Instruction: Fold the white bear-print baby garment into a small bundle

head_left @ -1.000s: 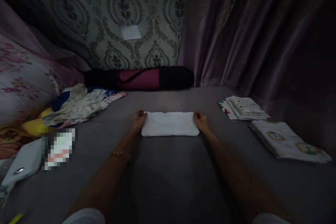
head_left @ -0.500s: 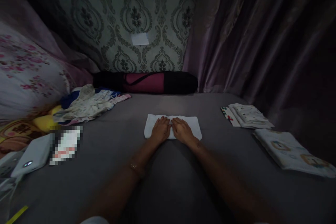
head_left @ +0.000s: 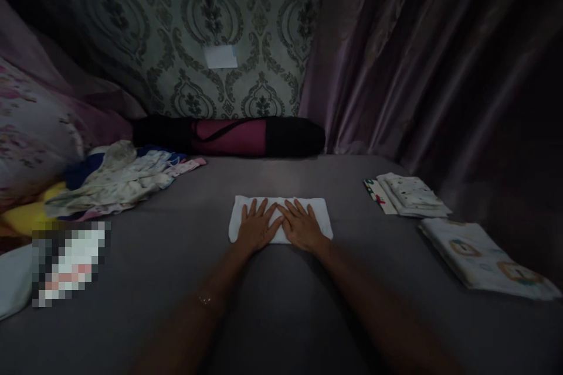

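Note:
A folded white cloth [head_left: 324, 224] lies flat on the grey bed sheet [head_left: 281, 299], a long rectangle set crosswise before me. My left hand [head_left: 256, 226] rests palm down on its left half, fingers spread. On the right half lies my right hand [head_left: 302, 226], also flat with the fingers apart. The two hands nearly meet at the cloth's middle. Neither grips the fabric. The part of the cloth under my palms is hidden.
At right lie a small folded stack of cloths [head_left: 413, 194] and a folded patterned cloth [head_left: 486, 258]. Crumpled clothes [head_left: 118, 179] are heaped at left, beyond a blurred-out item [head_left: 73, 263]. A long black and maroon bag [head_left: 229, 136] lies along the wall.
My hands have spread their fingers and moved slightly apart on the white cloth. The view has turned a little to the right.

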A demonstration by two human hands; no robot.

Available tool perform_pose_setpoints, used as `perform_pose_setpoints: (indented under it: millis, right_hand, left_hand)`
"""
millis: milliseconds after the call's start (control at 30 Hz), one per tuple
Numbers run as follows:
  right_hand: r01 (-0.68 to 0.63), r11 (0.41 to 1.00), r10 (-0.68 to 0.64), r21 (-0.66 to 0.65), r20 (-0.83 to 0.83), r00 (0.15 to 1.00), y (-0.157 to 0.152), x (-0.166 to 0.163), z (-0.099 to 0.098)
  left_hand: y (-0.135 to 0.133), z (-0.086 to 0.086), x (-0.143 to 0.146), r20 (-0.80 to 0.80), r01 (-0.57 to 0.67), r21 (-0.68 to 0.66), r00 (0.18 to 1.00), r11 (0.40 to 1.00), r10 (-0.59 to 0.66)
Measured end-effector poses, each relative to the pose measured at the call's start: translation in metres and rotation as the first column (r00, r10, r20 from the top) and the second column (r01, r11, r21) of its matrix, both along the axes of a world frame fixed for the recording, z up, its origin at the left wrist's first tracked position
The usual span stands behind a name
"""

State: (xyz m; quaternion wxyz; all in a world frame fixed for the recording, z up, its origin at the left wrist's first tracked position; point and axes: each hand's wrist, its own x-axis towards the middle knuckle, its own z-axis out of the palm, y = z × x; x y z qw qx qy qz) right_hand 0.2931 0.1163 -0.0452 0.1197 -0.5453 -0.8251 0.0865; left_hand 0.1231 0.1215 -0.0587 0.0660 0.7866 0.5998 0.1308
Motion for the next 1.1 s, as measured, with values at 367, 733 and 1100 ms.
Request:
perform_pose_setpoints:
  millis: [367, 733, 1100]
  right_hand:
    - [0.005, 0.993, -0.024, -0.118, -0.164, 0.986, 0.009, 0.022, 0.002]
    - [0.011, 1.0, -0.012, -0.028, -0.017, 1.0, 0.009, 0.036, 0.001]
    - [0.026, 0.996, -0.032, -0.088, -0.06, 0.998, 0.012, 0.048, -0.009]
  left_hand:
    - [0.007, -0.001, -0.01, 0.025, -0.019, -0.088, 0.999, 0.996, 0.021]
    - [0.005, -0.001, -0.049, 0.032, 0.116, -0.043, 0.993, 0.992, -0.114]
    - [0.014, -0.023, -0.052, 0.109, -0.094, 0.029, 0.99, 0.995, 0.091]
